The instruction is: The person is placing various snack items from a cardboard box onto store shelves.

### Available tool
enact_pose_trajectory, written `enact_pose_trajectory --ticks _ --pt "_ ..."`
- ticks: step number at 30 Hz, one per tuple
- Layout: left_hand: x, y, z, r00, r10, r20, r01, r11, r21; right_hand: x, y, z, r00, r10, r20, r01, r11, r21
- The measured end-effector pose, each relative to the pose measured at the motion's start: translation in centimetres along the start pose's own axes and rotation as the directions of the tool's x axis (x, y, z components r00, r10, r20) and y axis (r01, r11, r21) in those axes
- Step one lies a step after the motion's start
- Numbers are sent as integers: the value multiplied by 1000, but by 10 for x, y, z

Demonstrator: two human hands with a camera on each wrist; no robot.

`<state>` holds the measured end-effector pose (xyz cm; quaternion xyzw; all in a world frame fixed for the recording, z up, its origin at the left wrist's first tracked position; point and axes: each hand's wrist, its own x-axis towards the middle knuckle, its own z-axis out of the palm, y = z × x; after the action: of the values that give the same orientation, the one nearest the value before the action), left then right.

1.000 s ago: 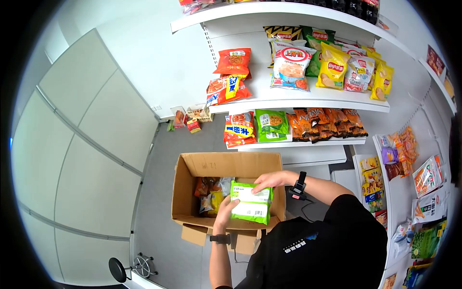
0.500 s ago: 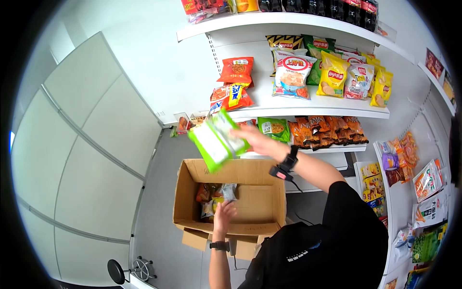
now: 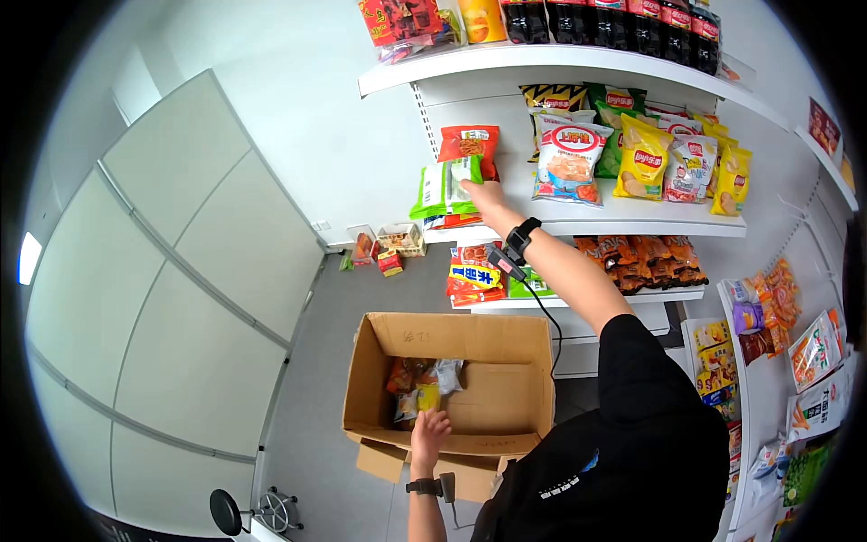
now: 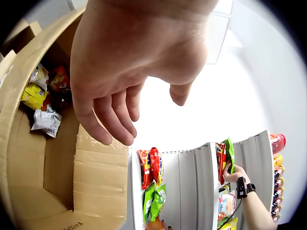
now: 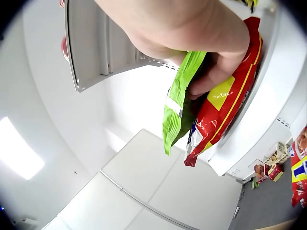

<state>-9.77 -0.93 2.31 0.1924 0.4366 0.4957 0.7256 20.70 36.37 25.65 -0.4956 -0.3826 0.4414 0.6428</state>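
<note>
My right hand (image 3: 485, 203) pinches a green instant noodle packet (image 3: 441, 188) by its edge at the left end of the middle shelf. In the right wrist view the green packet stands on edge, its inner side toward a red noodle packet (image 5: 228, 108) lying on the shelf; my fingers reach down between the two. Another red packet (image 3: 474, 143) lies behind. My left hand (image 3: 430, 434) hangs over the near side of the cardboard box (image 3: 501, 443), its fingers loosely bent and holding nothing in the left wrist view.
Inside the box, small snack bags (image 3: 424, 384) lie at the left. Chip bags (image 3: 569, 163) fill the shelf's right part, and cola bottles (image 3: 601, 23) line the shelf above. Orange bags (image 3: 641, 257) sit on the lower shelf. A stool (image 3: 226, 512) stands at lower left.
Both hands were on the green packet over the box. The left hand let go and stayed near the box, while the right carried the packet up and forward to the shelf.
</note>
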Motion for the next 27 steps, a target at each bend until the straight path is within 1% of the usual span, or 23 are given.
enact_pose_trajectory --ticks 1,2,5,6,9,12,15,16,18,19,20,21,22,23,25,27 --pt "0 -1 -1 1000 -2 -4 2 1000 -7 4 3 -4 1000 14 15 -14 1000 13" --pt "1 -3 -2 1000 -4 -6 4 1000 -5 9 6 -7 999 24 25 -24 1000 -19" --pt "5 -6 -4 1000 -17 -13 18 1000 25 -31 -33 -8 997 78 0 -78 996 -50" --pt "6 -6 -4 1000 -22 -17 22 999 50 -31 -34 -8 999 15 -41 -19 995 -100" --pt "10 -6 -3 999 -34 -5 34 996 81 -32 -39 -15 1000 1 8 0 990 -141" --pt "14 -7 -4 999 -45 5 44 995 86 -34 -42 -21 1000 16 19 -13 984 -178" --pt "22 -10 -13 998 -61 1 60 997 54 -40 -44 -29 1000 21 -23 -26 971 -238" --pt "24 -12 -18 998 -68 -3 68 997 36 -43 -45 -34 999 50 8 -47 969 -243" --pt "30 -18 -31 995 -75 -63 78 996 34 -49 -47 -47 991 114 70 -93 962 -258" --pt "32 -21 -38 992 -86 -88 89 995 36 -57 -48 -50 992 115 44 -104 973 -207" --pt "35 -25 -46 990 -99 -98 98 995 -19 -65 -48 -53 993 119 18 -115 981 -157" --pt "30 -22 -38 973 -84 -213 104 991 86 -74 -47 -58 992 126 -9 -126 986 -107" --pt "31 -23 -39 972 -71 -223 99 988 116 -83 -45 -67 987 156 41 -152 985 -79" --pt "33 -24 -45 971 -59 -234 94 985 142 -86 -36 -74 985 170 17 -169 985 -33" --pt "48 -36 -78 997 -59 -56 64 995 79 -107 -25 -86 989 143 21 -143 990 -17" --pt "64 -48 -111 994 -92 53 92 996 13 -120 -1 -102 984 173 48 -172 985 -22"
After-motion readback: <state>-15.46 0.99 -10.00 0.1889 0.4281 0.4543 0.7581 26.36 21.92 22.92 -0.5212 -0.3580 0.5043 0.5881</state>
